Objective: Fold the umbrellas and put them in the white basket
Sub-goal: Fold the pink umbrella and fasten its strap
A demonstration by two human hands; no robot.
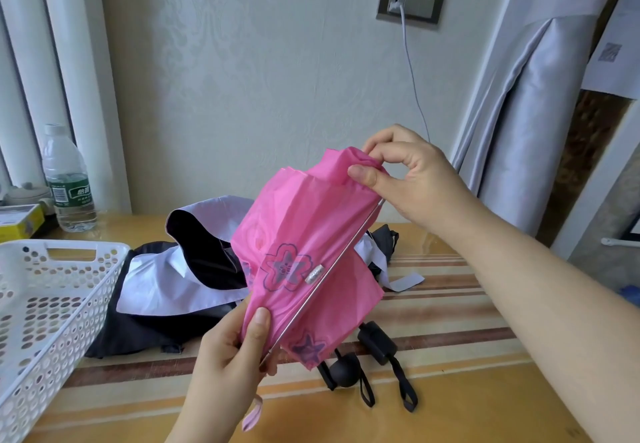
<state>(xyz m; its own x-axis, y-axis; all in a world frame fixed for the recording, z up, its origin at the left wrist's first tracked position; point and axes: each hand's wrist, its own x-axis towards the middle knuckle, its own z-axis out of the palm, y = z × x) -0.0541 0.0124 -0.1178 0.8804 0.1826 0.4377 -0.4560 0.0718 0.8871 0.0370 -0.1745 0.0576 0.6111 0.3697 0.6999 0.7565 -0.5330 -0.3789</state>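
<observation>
Gripping the lower end of a pink umbrella [304, 252], the left hand [228, 356] has its thumb pressed flat on the canopy fabric and its fingers curled behind, holding it in the air above the table's near middle. A pink wrist strap [252, 415] dangles below that hand. The umbrella slants up to the right, a bare metal rib [332, 269] running along its length, and the right hand [408, 179] pinches the bunched fabric at the upper end between thumb and fingers. On the striped wooden table [450, 390] beneath lie two black handles [375, 342] with loop straps, and behind them a black-and-white umbrella [180, 276] sprawls unfolded. A white perforated basket [52, 304] sits at the table's left edge. Toward the far left corner stands a water bottle [67, 182] beside a yellow box [20, 222]. On the wall, a white cable [414, 71] hangs from a socket.
</observation>
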